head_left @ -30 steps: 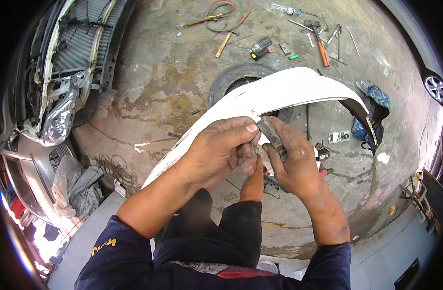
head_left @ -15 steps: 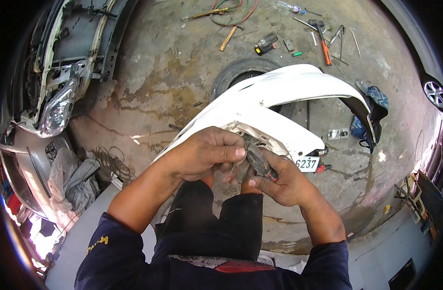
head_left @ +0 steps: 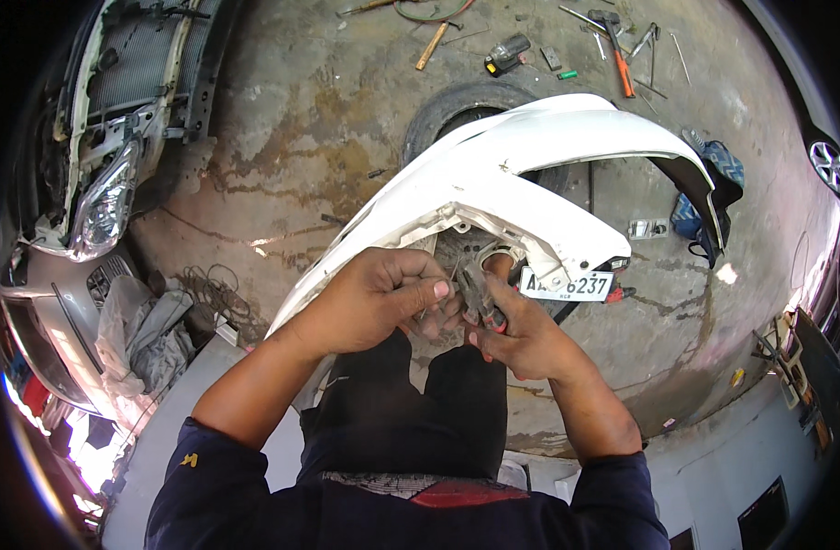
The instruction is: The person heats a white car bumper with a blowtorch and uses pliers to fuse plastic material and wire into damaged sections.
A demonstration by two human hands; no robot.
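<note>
My left hand [head_left: 394,301] is closed in a pinch on what looks like a thin wire [head_left: 455,267]; only a short bit shows by the fingertips. Wrapped in my right hand [head_left: 532,337] is a pair of dark, worn pliers [head_left: 476,291] with some red on the grips. The jaws point up and away from me, just right of my left fingertips. Whether they touch the wire I cannot tell. Both hands are over my lap, at the near inner edge of a white car fender [head_left: 420,197]. A licence plate [head_left: 567,285] lies past my right hand.
A tyre [head_left: 429,124] lies under the fender's far side. Beyond are a cordless power tool [head_left: 506,55], an orange-handled hammer [head_left: 617,69] and a wooden-handled hammer [head_left: 431,48]. A stripped car front [head_left: 117,156] stands at left. A blue-black bag [head_left: 713,183] is at right.
The view has shifted, so the fender sits higher and more of the plate shows. My left fingertips and the pliers have drawn slightly apart, and the pliers stand more upright.
</note>
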